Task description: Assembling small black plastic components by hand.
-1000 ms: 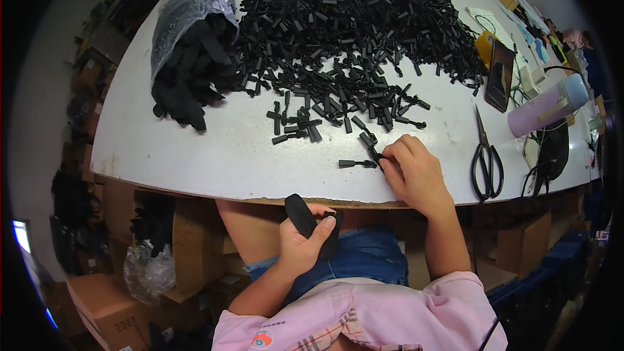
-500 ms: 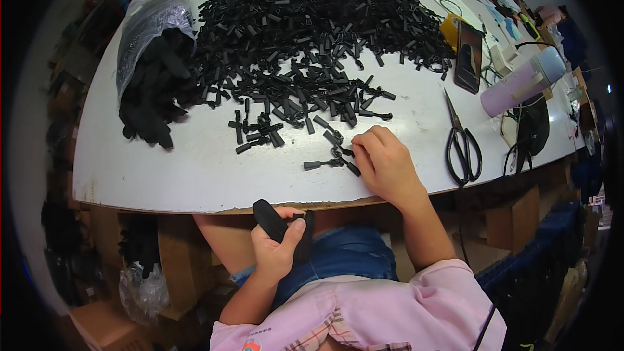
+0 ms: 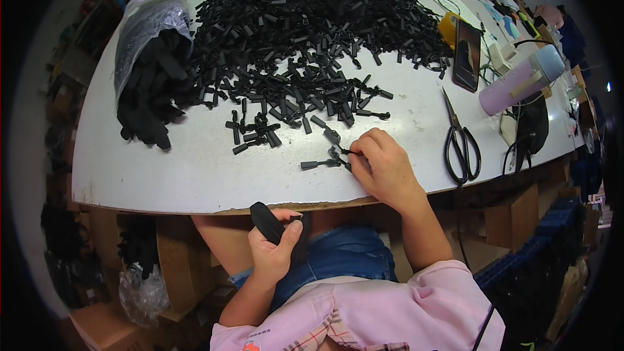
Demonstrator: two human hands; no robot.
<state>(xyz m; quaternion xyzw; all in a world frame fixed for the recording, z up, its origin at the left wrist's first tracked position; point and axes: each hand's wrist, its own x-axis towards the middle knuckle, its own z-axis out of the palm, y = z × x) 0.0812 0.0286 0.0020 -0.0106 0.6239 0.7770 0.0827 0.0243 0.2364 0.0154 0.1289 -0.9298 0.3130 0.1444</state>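
Observation:
My left hand (image 3: 272, 250) is closed around a folded black fabric strip (image 3: 265, 222), just off the table's near edge and above my lap. The strip's loop sticks up past my fingers, and its lower part hangs beside my thumb. On the table, the fingertips of my right hand (image 3: 387, 168) are pinched on one of a few black zipper pulls (image 3: 315, 164) lying apart from the rest; my fingers partly hide it. Beyond them spreads a large heap of similar zipper pulls (image 3: 312, 16), with looser ones trailing toward me.
A clear plastic bag (image 3: 153, 13) with black strips (image 3: 151, 94) spilling out lies at the left. To the right are black-handled scissors (image 3: 461, 149), a phone (image 3: 466, 58), yellow tape (image 3: 448, 28) and a lilac bottle (image 3: 513, 88). Cardboard boxes (image 3: 513, 214) stand below the table.
My right hand has shifted slightly at the loose pulls, its fingertips still together there. My left hand keeps its hold on the strip. The whole view has moved a little.

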